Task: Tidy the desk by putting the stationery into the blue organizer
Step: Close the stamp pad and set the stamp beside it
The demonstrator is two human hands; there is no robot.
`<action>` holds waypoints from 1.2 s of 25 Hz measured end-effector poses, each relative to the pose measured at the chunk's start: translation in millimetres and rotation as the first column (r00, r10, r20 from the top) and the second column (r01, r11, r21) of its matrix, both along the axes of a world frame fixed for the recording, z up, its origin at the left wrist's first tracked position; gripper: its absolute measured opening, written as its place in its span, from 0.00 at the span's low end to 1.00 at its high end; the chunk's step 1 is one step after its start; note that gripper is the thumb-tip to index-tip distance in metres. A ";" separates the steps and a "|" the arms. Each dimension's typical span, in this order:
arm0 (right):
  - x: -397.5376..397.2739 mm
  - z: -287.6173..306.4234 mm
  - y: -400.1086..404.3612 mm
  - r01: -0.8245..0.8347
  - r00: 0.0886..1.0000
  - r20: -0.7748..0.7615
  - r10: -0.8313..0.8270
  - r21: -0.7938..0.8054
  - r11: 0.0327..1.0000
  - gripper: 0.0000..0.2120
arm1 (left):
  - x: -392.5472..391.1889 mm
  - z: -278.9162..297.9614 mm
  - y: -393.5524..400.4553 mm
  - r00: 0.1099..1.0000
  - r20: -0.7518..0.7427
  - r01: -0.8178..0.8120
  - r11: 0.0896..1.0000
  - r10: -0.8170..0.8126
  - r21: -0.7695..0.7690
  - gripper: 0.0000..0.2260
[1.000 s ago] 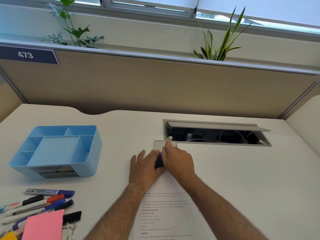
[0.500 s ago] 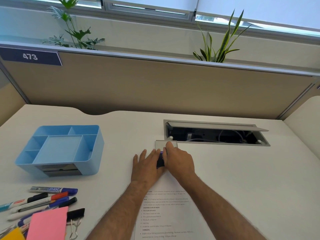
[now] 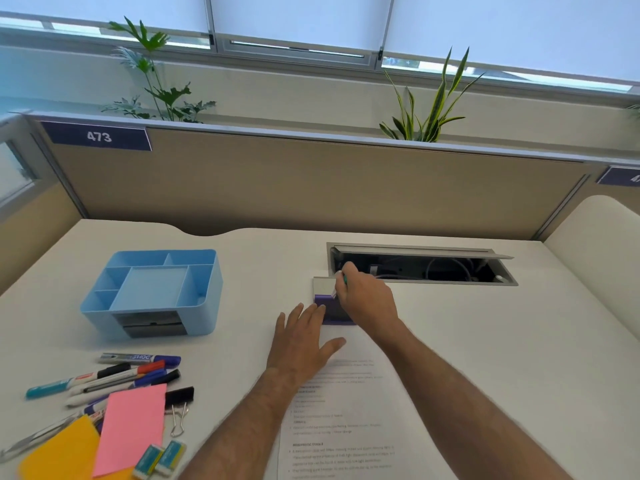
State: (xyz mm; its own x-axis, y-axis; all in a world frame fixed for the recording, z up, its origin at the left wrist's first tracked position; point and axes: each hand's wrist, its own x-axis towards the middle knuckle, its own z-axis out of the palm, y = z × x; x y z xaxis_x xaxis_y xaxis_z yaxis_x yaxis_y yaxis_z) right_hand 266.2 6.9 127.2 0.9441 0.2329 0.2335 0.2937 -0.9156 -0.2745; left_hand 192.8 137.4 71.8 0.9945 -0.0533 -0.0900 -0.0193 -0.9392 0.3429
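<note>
Along the table's (image 3: 502,341) near left edge lies my pile of stationery: markers (image 3: 114,375), a yellow pad (image 3: 62,448), a pink sticky pad (image 3: 133,431), a binder clip (image 3: 180,415) and two erasers (image 3: 161,459), crowded together and partly overlapping. Just behind them the blue organizer (image 3: 152,292) stands with its compartments showing nothing inside, and bare tabletop runs between it and my hands.

My left hand (image 3: 304,336) lies flat, palm down, fingers straight and spread, on the top of a printed sheet (image 3: 343,424), its fingertips touching the left side of a purple block (image 3: 334,308) with a clear plate (image 3: 323,285) at its far end. My left forearm comes in from the bottom edge, slanting right.

My right hand (image 3: 367,299) is beside it, on the right of the block, knuckles up, fingers curled and pinching something small and green (image 3: 345,279) over the plate; I cannot tell what it is. That forearm reaches in from the lower right.

Just behind my right hand the cable hatch (image 3: 422,266) in the table is open, its lid tilted up. Right of it the tabletop is bare to the curved edge.
</note>
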 end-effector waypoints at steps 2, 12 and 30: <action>-19.2 8.8 -8.4 -0.019 1.000 0.025 0.018 0.016 1.000 0.08 | -13.4 1.6 -2.1 1.000 0.007 0.002 1.000 -0.001 -0.022 0.35; -149.7 -14.4 -55.8 -0.047 0.998 0.054 0.046 0.022 0.999 0.09 | -94.2 -5.8 -22.2 0.993 -0.054 0.108 0.994 -0.107 0.024 0.37; -303.5 -58.5 -111.6 0.051 0.999 0.008 -0.051 -0.021 0.998 0.11 | -178.8 -23.8 -27.6 0.973 -0.128 0.203 0.976 -0.192 0.081 0.42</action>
